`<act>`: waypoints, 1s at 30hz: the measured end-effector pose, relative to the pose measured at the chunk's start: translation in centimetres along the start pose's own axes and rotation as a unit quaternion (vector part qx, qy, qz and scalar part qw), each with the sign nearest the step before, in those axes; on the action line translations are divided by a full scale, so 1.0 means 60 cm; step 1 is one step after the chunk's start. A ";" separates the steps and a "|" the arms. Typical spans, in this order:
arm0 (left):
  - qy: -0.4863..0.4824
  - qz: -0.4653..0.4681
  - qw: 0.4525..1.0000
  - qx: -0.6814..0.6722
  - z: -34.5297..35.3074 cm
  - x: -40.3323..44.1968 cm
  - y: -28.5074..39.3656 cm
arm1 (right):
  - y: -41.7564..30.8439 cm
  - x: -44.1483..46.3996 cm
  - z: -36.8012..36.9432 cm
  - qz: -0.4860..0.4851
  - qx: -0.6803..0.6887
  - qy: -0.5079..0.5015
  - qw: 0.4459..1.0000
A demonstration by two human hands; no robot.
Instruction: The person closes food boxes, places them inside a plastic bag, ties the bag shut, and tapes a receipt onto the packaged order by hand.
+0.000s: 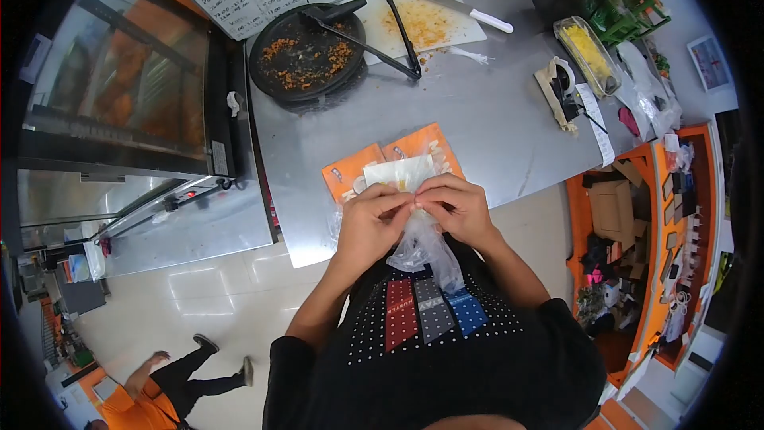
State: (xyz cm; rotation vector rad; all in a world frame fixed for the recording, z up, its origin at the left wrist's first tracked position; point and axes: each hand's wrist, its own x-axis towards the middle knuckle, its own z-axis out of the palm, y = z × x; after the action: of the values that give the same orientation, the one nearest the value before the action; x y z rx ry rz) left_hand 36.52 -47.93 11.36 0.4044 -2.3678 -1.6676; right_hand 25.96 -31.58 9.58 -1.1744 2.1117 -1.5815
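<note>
My left hand [371,224] and my right hand [461,207] meet over the near edge of the steel counter. Both sets of fingers are pinched on the gathered neck of a clear plastic bag [426,248], whose loose top hangs toward my shirt. Just beyond my fingers lie two orange boxes [428,148] side by side. On their near part rests a whitish paper packet [400,170]. Clear film shows around the boxes, seemingly the bag's body. My fingertips hide the exact fold or twist in the plastic.
Farther back on the counter [493,119] are a black round pan [306,56] with crumbs, black tongs [402,36], and a knife [477,17] on a white board. A tray of yellow food [589,48] stands right. Someone in orange [139,402] is at lower left.
</note>
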 end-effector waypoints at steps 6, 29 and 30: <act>-0.022 -0.028 0.999 -0.002 -0.006 0.003 0.001 | 0.003 0.007 -0.006 -0.006 -0.013 -0.034 0.999; 0.023 -0.007 0.999 0.046 -0.004 0.004 -0.023 | -0.013 0.033 -0.031 -0.247 -0.294 -0.093 0.919; 0.026 0.003 0.997 0.077 -0.006 0.004 -0.024 | -0.006 0.038 -0.034 -0.282 -0.289 -0.094 0.910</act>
State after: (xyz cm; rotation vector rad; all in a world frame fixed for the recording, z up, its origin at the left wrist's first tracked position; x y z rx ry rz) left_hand 36.57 -48.80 10.13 0.4611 -2.4651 -1.4594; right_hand 23.37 -31.86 11.26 -2.1926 2.3011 -0.9382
